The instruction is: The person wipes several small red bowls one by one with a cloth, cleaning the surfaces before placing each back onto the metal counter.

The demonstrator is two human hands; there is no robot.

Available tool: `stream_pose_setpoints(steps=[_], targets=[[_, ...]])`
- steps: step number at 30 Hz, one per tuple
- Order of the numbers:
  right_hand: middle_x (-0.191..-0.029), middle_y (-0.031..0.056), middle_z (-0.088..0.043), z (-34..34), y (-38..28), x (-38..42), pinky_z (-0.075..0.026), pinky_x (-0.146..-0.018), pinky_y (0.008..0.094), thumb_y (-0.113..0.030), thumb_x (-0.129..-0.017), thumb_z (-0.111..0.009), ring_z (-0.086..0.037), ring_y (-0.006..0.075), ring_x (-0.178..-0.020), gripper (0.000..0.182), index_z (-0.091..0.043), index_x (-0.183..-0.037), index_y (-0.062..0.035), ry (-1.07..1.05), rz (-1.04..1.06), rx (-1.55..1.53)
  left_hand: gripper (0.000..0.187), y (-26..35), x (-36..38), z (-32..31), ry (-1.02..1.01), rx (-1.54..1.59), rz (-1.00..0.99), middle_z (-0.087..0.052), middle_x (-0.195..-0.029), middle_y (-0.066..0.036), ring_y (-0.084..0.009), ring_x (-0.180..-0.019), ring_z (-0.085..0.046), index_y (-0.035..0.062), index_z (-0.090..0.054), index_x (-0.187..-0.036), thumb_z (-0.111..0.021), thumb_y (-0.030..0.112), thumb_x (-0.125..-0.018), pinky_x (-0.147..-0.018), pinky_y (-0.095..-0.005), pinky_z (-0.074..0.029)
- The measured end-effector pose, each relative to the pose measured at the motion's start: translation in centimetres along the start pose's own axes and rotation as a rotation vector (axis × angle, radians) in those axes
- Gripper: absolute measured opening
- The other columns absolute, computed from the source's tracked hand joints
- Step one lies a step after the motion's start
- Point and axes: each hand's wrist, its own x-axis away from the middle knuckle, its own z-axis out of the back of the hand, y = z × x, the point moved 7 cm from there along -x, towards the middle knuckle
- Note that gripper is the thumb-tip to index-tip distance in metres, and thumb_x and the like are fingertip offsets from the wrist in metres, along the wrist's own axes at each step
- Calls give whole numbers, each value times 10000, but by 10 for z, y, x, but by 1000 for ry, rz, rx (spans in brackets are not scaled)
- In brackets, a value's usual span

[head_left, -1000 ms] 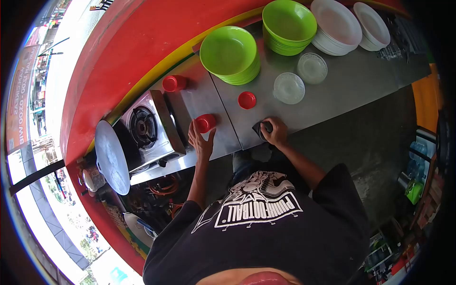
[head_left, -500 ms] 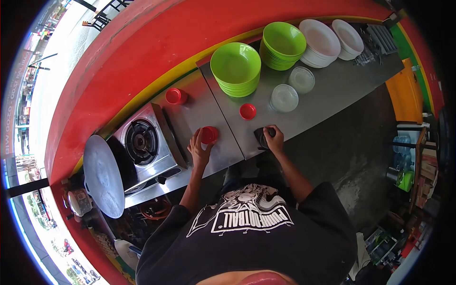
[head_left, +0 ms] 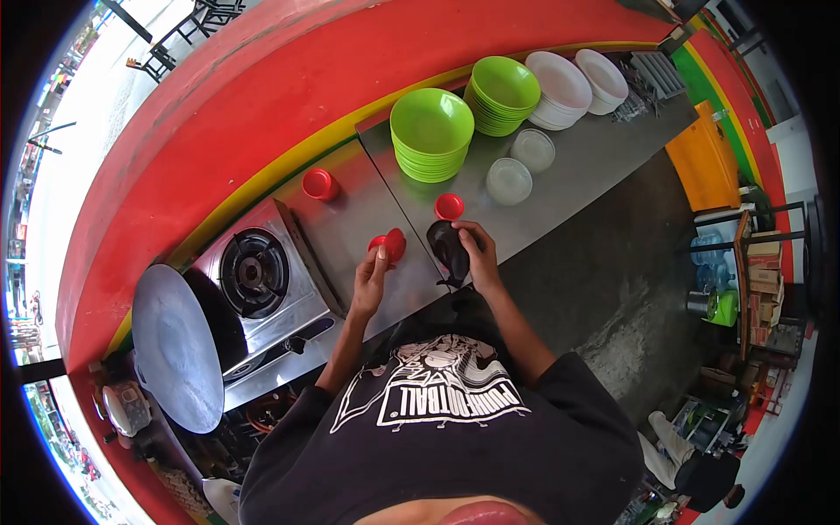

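My left hand (head_left: 371, 278) pinches the rim of a small red bowl (head_left: 396, 245), which is tilted on its side. Partly hidden behind it, another red bowl (head_left: 377, 241) stands on the steel counter. In my right hand (head_left: 478, 255) is a black cloth (head_left: 447, 248), hanging loosely close over the counter's front edge. A single red bowl (head_left: 449, 206) sits just beyond the cloth. Farther back on the left stands one more red bowl (head_left: 320, 185), near the wall.
Stacks of green bowls (head_left: 430, 131) and white plates (head_left: 558, 83) line the back of the counter (head_left: 577, 171). Clear containers (head_left: 509, 181) stand before them. On the left are a gas stove (head_left: 254, 271) and a large wok (head_left: 179, 346). A person (head_left: 700, 477) is at lower right.
My left hand has lifted and tipped a red bowl. My right hand has moved left with the black cloth, which now hangs more open. The view has shifted slightly.
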Motion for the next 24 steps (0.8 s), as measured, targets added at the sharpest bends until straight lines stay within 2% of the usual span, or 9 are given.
stream_pose_setpoints(steps=[3,4,7,10,13,16,19,21,24], targets=[[-1042,49,-656,-44,-42,12,-458,-864,262,-190,-966,-602,-591,109,-952,249,-631,-1151,-25,-38,62,-72,342,15,5,-32,-131,301,30,-645,-1125,-42,-120,-1049,-592,33,-625,-1198,-445,284,-1051,-929,-323,-471],[-1052,72,-664,-54,-51,13,-475,-860,270,-178,-966,-600,-612,127,-959,271,-618,-1186,-21,-35,168,41,339,20,6,-41,-182,395,13,-644,-1119,-42,-115,-1035,-594,39,-627,-1199,-428,275,-1058,-929,-322,-473],[-1053,82,-664,-75,-58,23,-476,-856,268,-177,-965,-599,-614,130,-952,272,-613,-1182,-13,-28,192,182,347,29,12,-43,-248,260,-52,-628,-1102,-21,-86,-1020,-559,20,-595,-1230,-428,270,-1056,-921,-271,-442],[-904,55,-659,-79,-54,30,-478,-747,253,-190,-971,-587,-595,97,-820,201,-630,-1023,0,93,180,142,285,50,9,-36,-170,28,-144,-592,-870,45,-24,-768,-495,27,-660,-1020,-453,220,-1054,-671,-209,-415],[-782,13,-623,-81,-47,37,-448,-653,239,-208,-978,-578,-547,64,-717,221,-623,-905,-4,154,104,40,319,76,15,-41,-64,-43,-241,-494,-725,79,-11,-658,-373,24,-641,-854,-479,221,-1046,-551,-214,-310],[-719,-16,-585,-89,-39,47,-417,-605,226,-218,-981,-571,-505,44,-665,251,-613,-844,-11,165,47,-5,462,75,21,-33,115,-80,-251,-416,-605,73,-28,-576,-325,36,-551,-656,-488,283,-1041,-480,-268,-262],[-695,-33,-545,-98,-40,51,-389,-583,227,-228,-982,-560,-470,34,-653,277,-597,-805,-17,92,-10,-6,558,70,24,-24,153,-117,-291,-344,-528,62,-43,-522,-297,47,-456,-565,-489,346,-1035,-448,-291,-243],[-678,-41,-524,-99,-44,51,-375,-573,231,-234,-984,-553,-454,32,-646,291,-594,-792,-19,2,-73,41,590,70,18,-21,48,-254,-229,-316,-510,56,-48,-506,-280,46,-426,-543,-480,368,-1035,-439,-299,-228],[-658,-56,-487,-108,-50,47,-350,-559,237,-233,-982,-550,-424,28,-633,299,-580,-770,-24,-173,-9,267,605,69,10,-13,-95,-367,-177,-310,-509,58,-47,-503,-268,40,-415,-534,-472,371,-1037,-433,-302,-214]])
